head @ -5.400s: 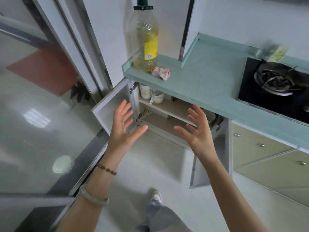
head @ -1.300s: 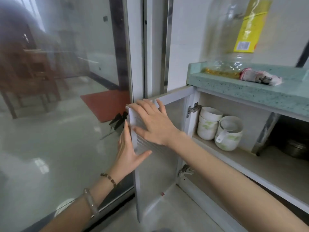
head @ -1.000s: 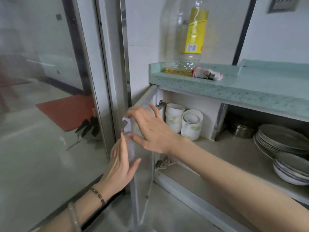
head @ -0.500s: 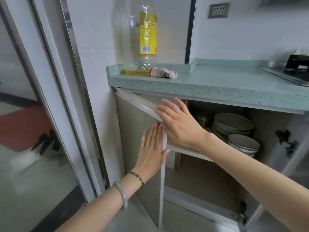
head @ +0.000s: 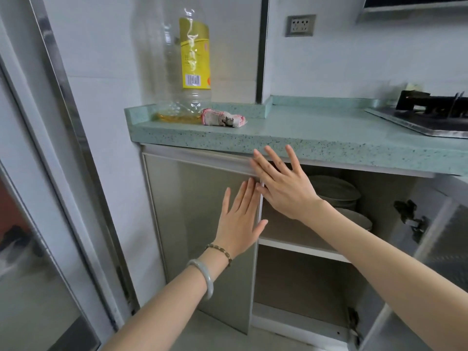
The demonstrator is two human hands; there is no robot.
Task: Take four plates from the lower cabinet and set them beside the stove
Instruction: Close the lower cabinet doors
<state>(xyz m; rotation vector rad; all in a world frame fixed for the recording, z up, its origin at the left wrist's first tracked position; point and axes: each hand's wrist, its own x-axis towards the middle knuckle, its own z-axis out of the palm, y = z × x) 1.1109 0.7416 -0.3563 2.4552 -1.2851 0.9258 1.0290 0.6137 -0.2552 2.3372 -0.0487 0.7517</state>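
Observation:
A stack of grey plates (head: 334, 191) sits on the upper shelf inside the lower cabinet, with smaller dishes (head: 354, 219) in front of it, both partly hidden by my right arm. The left cabinet door (head: 192, 211) is nearly closed. My left hand (head: 240, 219) presses flat on its front near the free edge. My right hand (head: 281, 183) rests with straight fingers on the door's top corner. The stove (head: 425, 117) is set in the green countertop (head: 316, 138) at the far right.
A large, nearly empty oil bottle (head: 184, 69) and a crumpled pink cloth (head: 222, 119) stand at the countertop's left end. The right cabinet door (head: 440, 249) hangs open. A glass sliding door (head: 38, 198) fills the left side.
Both hands have swung the left cabinet door from wide open to nearly closed. The view has turned right, bringing the plates and stove into sight.

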